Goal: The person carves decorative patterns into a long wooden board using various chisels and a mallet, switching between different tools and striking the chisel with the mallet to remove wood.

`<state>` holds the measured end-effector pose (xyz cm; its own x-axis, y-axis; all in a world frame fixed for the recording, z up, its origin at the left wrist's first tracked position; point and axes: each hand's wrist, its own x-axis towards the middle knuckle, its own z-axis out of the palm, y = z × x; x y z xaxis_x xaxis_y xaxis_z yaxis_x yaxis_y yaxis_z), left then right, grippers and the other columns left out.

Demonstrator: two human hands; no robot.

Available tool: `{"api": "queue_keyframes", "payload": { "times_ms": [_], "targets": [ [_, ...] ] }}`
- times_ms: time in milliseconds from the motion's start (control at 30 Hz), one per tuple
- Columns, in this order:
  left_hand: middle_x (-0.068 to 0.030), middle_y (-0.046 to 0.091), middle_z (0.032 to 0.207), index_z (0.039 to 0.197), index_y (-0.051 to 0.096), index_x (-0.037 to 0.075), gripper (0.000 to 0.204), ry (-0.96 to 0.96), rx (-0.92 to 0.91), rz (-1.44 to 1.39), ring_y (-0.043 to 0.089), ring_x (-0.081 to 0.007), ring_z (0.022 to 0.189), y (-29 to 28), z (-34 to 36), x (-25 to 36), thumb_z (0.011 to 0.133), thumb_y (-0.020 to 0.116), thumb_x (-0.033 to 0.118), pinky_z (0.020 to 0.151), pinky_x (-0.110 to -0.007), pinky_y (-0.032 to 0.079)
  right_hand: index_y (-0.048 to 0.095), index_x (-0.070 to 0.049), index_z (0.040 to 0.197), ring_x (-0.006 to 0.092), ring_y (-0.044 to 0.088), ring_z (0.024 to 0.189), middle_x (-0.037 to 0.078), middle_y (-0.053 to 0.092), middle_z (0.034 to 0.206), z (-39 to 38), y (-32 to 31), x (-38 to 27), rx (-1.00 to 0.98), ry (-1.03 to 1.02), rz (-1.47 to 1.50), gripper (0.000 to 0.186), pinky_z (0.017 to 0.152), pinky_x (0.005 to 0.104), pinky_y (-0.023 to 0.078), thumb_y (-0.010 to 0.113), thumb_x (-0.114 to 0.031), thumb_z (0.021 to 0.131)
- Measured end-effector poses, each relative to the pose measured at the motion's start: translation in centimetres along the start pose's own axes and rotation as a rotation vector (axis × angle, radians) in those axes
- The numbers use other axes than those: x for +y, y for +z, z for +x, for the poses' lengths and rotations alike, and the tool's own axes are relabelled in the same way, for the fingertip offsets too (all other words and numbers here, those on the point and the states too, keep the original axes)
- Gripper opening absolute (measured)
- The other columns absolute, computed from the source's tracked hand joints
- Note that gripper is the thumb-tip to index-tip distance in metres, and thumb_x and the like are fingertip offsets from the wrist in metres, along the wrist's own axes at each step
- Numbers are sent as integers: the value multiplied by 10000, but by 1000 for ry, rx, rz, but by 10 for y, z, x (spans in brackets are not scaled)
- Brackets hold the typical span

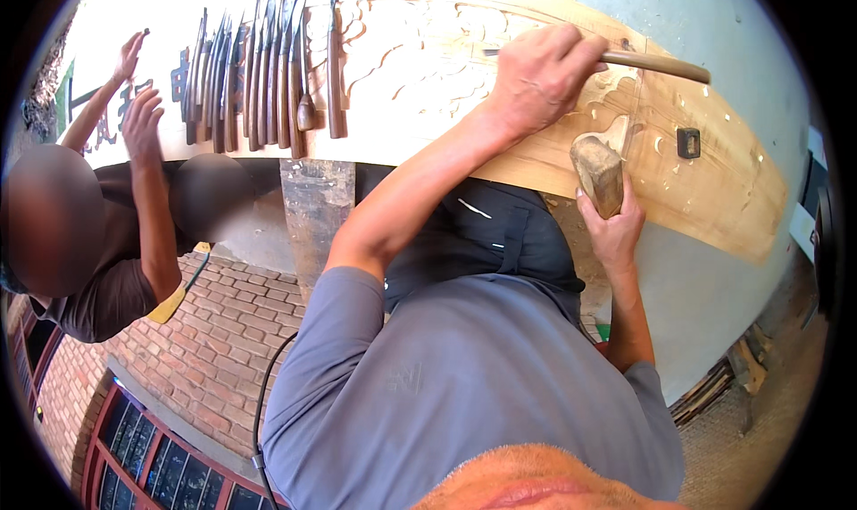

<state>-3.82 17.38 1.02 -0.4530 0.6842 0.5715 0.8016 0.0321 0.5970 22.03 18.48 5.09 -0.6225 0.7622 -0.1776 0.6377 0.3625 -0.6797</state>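
Observation:
My left hand (549, 77) is closed around a long carving chisel (665, 63), held over the carved board. Its brown wooden handle points to the right, and a short bit of dark metal shows left of my fingers. My right hand (616, 229) grips a worn wooden mallet (600, 173) at the board's near edge; its handle is hidden by the head and my fingers. Beneath both hands lies the long pale wooden board (723, 184) with scroll-like relief carving. Right of the mallet, a small black rectangular object (688, 142) rests on the wood.
Several chisels (259, 73) lie side by side on the board's left part, with one longer chisel (335, 64) apart. At the left, another person's hands (143, 122) are raised near the board. Wood chips are scattered about. A wooden support (317, 198) stands under the near edge.

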Motion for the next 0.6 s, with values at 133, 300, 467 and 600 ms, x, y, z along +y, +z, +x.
{"api": "queue_keyframes", "payload": {
  "times_ms": [133, 300, 467, 600],
  "targets": [
    [-62, 661, 889, 1162, 730, 106, 225, 105, 118, -93, 675, -233, 764, 20, 18, -6, 941, 763, 86, 631, -376, 533, 647, 46, 1350, 312, 782, 902, 219, 782, 1002, 0, 3, 6, 3, 55, 73, 605, 837, 411, 602, 892, -173, 842],
    [-94, 608, 945, 1182, 688, 101, 301, -53, 214, -260, 649, -303, 838, 24, 25, -11, 899, 719, 1, 696, -432, 556, 645, 54, 1348, 299, 775, 899, 216, 777, 1014, -1, 6, 8, 56, 12, 55, 615, 836, 407, 602, 897, -170, 833],
    [-148, 766, 942, 1300, 652, 22, 233, -422, 13, -433, 769, -219, 855, -42, 18, -52, 1077, 643, 87, 762, -354, 597, 646, 56, 1345, 300, 780, 903, 225, 776, 1012, -1, 7, 12, 85, 24, 65, 620, 822, 406, 604, 900, -170, 827],
    [-101, 780, 949, 1186, 690, -20, 154, -498, -240, -463, 756, -166, 861, -80, 15, -83, 1057, 680, 63, 766, -309, 599, 651, 51, 1332, 307, 785, 882, 219, 779, 977, 1, 5, 12, 83, 21, 62, 604, 803, 406, 607, 898, -172, 829]
  ]
}}
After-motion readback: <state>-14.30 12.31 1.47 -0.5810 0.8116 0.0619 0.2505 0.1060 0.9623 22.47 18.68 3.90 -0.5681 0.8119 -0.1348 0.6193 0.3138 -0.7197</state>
